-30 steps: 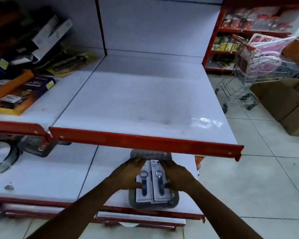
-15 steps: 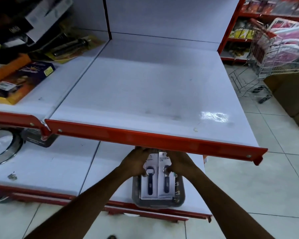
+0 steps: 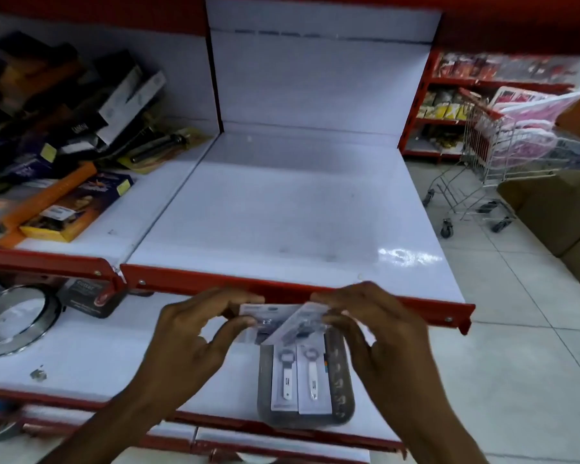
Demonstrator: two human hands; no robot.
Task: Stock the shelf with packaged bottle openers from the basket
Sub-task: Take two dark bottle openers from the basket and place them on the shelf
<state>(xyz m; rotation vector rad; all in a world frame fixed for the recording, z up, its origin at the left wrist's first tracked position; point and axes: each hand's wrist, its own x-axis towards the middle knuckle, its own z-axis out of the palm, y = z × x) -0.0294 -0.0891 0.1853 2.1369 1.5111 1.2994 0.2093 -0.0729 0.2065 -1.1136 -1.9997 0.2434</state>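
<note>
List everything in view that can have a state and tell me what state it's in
Left hand: gripping a lifted packet.
Right hand: gripping a second lifted packet.
Lifted packets: held above the basket, overlapping, blurred.
Basket: on the lower shelf, two packaged openers lying flat inside.
Upper shelf: bare.
Shopping cart: loaded.

light: dim, bluish | glare: white patch on shelf (image 3: pixel 315 212) at 3 o'clock | blur: both hands smeared, 9 o'clock clutter soft | edges: wide-angle bowing
</note>
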